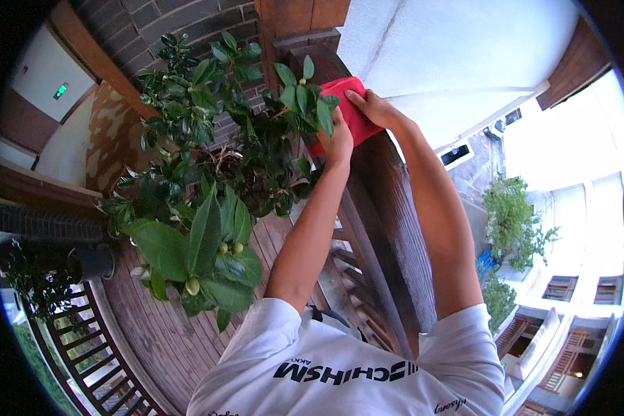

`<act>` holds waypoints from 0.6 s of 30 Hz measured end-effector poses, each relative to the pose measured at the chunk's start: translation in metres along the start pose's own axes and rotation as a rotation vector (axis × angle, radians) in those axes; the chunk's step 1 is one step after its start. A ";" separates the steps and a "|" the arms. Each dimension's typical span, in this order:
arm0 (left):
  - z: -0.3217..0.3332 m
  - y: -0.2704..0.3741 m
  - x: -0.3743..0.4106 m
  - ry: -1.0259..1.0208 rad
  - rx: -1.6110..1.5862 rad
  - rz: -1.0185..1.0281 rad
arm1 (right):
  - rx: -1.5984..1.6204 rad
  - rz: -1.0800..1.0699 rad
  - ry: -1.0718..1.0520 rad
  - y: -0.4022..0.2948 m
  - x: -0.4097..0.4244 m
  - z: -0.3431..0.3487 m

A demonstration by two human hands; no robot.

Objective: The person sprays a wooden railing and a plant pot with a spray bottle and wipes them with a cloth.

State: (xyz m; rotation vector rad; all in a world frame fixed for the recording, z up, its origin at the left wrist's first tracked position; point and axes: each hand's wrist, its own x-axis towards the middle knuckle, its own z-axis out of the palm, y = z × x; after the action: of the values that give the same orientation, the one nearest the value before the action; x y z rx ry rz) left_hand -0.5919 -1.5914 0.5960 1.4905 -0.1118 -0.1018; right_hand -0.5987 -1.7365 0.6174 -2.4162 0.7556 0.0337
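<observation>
A red cloth (358,120) is draped over the far part of a dark wooden railing (382,161), close to a wooden post. My right hand (377,108) grips the cloth's right side, its thumb lying on top and the other fingers out of sight. On the left side of the cloth is my left hand (338,140), holding it with fingers partly hidden behind leaves. Those leaves belong to a bushy potted plant (301,99) that reaches over the railing beside my left hand.
Large leaves with buds (203,260) rise close to the camera, left of my left forearm. Below lies a plank floor (151,312). A grey brick wall (187,21) stands behind the plant. Right of the railing, a courtyard with trees (515,223) lies lower down.
</observation>
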 end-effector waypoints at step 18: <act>-0.032 -0.028 -0.245 -0.086 0.142 0.029 | 0.073 0.111 -0.038 0.072 -0.269 -0.003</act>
State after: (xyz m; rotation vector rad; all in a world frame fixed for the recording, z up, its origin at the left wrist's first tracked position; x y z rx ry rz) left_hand -0.8305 -1.5285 0.5630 1.6258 -0.2136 -0.1374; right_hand -0.8624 -1.6487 0.6333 -2.2966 0.8573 0.0947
